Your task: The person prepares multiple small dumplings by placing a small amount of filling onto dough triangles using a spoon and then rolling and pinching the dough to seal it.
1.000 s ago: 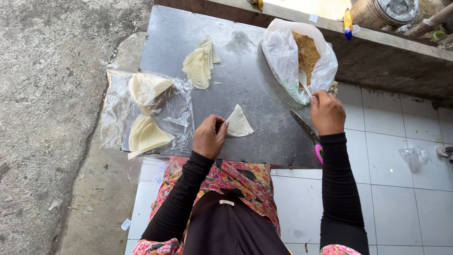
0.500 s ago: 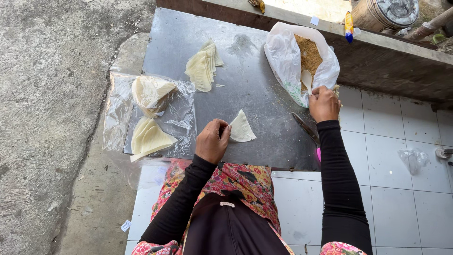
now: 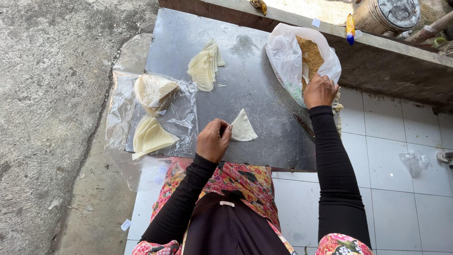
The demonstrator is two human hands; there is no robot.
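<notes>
My left hand pinches the edge of a pale, fan-shaped pastry sheet lying on the grey metal board. My right hand reaches into a white plastic bag of brown crumbly filling and grips a small pale spoon there. A pile of folded pastry pieces rests farther back on the board. Two stacks of pastry sheets lie on clear plastic at the board's left.
A knife lies on the board by my right forearm. A wooden ledge behind holds a metal tin and a yellow tube. White tiles lie to the right, rough concrete to the left.
My right hand has moved up from the board's edge into the bag of filling. My left hand stays on the pastry sheet, which shifted slightly.
</notes>
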